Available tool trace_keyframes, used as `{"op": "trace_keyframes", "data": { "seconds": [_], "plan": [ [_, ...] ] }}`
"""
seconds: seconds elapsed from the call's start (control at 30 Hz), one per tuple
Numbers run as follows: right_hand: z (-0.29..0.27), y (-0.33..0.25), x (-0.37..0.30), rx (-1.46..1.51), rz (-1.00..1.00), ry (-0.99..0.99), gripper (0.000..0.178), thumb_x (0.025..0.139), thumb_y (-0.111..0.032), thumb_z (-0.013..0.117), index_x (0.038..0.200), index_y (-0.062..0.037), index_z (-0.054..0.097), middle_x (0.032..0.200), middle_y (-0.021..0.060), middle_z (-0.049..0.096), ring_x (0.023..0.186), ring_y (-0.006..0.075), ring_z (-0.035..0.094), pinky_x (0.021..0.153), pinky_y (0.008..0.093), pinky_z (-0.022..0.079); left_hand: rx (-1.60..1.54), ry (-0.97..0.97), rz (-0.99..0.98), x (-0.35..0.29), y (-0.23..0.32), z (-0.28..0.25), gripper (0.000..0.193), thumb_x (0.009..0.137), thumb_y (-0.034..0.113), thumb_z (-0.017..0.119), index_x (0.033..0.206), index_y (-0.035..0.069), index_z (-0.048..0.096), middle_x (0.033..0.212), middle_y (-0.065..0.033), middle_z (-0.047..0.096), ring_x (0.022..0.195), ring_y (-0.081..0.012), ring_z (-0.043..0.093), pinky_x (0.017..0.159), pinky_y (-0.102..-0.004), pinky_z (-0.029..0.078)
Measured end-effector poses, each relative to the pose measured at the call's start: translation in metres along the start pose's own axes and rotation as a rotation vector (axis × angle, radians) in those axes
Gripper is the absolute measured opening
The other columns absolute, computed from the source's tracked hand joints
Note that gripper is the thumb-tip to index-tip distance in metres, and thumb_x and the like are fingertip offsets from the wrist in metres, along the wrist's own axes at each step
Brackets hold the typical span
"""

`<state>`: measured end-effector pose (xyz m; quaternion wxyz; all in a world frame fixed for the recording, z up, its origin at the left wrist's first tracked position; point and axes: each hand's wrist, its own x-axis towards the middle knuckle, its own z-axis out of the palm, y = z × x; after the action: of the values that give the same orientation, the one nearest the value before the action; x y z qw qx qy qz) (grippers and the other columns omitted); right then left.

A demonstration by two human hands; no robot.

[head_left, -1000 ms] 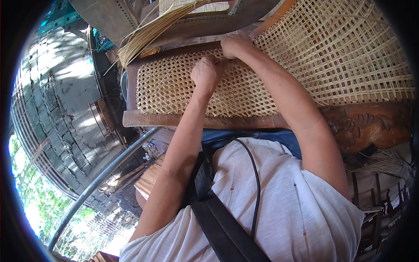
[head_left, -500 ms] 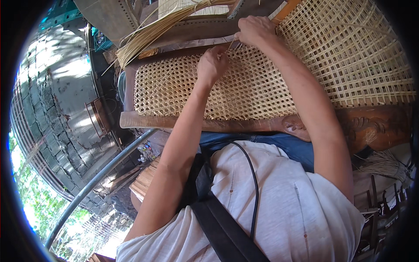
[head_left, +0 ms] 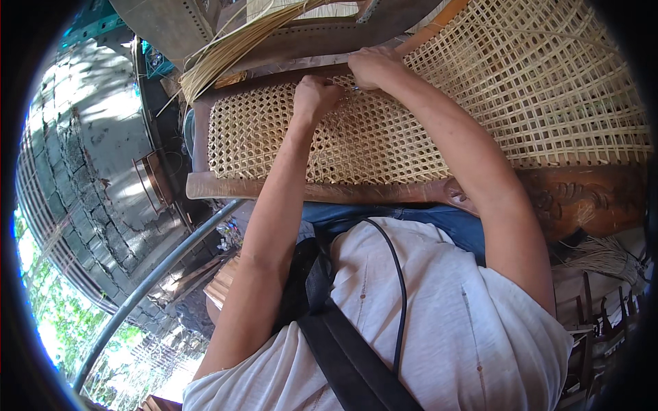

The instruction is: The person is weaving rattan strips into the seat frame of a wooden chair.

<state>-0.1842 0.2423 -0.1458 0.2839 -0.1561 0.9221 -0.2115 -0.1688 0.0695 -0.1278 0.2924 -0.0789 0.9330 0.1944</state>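
Note:
A wooden chair frame (head_left: 288,190) carries a woven cane panel (head_left: 260,137) with an open lattice of holes. My left hand (head_left: 317,97) is on the weave near the frame's far rail, its fingers curled closed at the cane. Whatever its fingertips hold is hidden. Just to its right, my right hand (head_left: 374,67) is closed over the far edge of the same panel. A small shiny tip shows beneath its fingers; I cannot tell what it belongs to.
A bundle of loose cane strands (head_left: 240,51) lies beyond the far rail at the left. More woven cane (head_left: 548,82) spreads at the right, above a carved wooden rail (head_left: 589,198). A grey metal pipe (head_left: 154,277) slants across the lower left. Coiled strands (head_left: 596,259) lie at the right.
Both hands have shifted left along the far edge of the panel. The right hand has also come slightly nearer and closer to the left one.

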Motion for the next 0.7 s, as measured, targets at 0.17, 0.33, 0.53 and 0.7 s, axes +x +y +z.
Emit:
{"op": "trace_keyframes", "data": {
  "seconds": [0.17, 0.33, 0.53, 0.7],
  "plan": [
    [0.024, -0.011, 0.015, -0.056, -0.126, 0.111, 0.029, 0.085, -0.013, 0.061, 0.111, -0.0102, 0.073, 0.118, 0.0066, 0.07, 0.113, 0.0221, 0.066, 0.094, 0.0368, 0.051, -0.068, -0.039, -0.008, 0.016, -0.01, 0.008, 0.021, 0.076, 0.021, 0.07, 0.067, 0.002, 0.072, 0.055, -0.0047, 0.063, 0.049, -0.0092, 0.056, 0.048, -0.0279, 0.042],
    [0.006, -0.013, 0.008, -0.017, -0.081, 0.041, 0.03, 0.084, -0.015, 0.063, 0.111, -0.0106, 0.073, 0.12, 0.0072, 0.07, 0.114, 0.0224, 0.065, 0.093, 0.0372, 0.052, 0.155, -0.143, -0.072, 0.018, 0.004, 0.003, 0.027, 0.068, 0.032, 0.072, 0.066, 0.006, 0.074, 0.064, -0.0176, 0.068, 0.07, -0.0281, 0.072, 0.069, -0.0367, 0.056],
    [-0.013, -0.002, 0.003, 0.047, 0.071, -0.118, 0.034, 0.082, -0.02, 0.064, 0.114, -0.0124, 0.073, 0.12, 0.0073, 0.07, 0.115, 0.0234, 0.065, 0.094, 0.0373, 0.051, 0.397, 0.022, 0.119, 0.006, 0.023, 0.014, 0.037, 0.073, 0.039, 0.074, 0.09, 0.006, 0.076, 0.092, -0.0228, 0.072, 0.089, -0.035, 0.071, 0.08, -0.0441, 0.056],
    [0.012, 0.012, 0.016, -0.003, 0.043, 0.105, 0.026, 0.08, -0.02, 0.067, 0.103, -0.0127, 0.076, 0.109, 0.0076, 0.073, 0.107, 0.022, 0.068, 0.088, 0.0343, 0.053, 0.33, 0.108, 0.107, -0.006, 0.024, 0.024, 0.034, 0.072, 0.033, 0.073, 0.085, 0.002, 0.074, 0.088, -0.0241, 0.071, 0.087, -0.0368, 0.071, 0.08, -0.0443, 0.056]
  ]
}}
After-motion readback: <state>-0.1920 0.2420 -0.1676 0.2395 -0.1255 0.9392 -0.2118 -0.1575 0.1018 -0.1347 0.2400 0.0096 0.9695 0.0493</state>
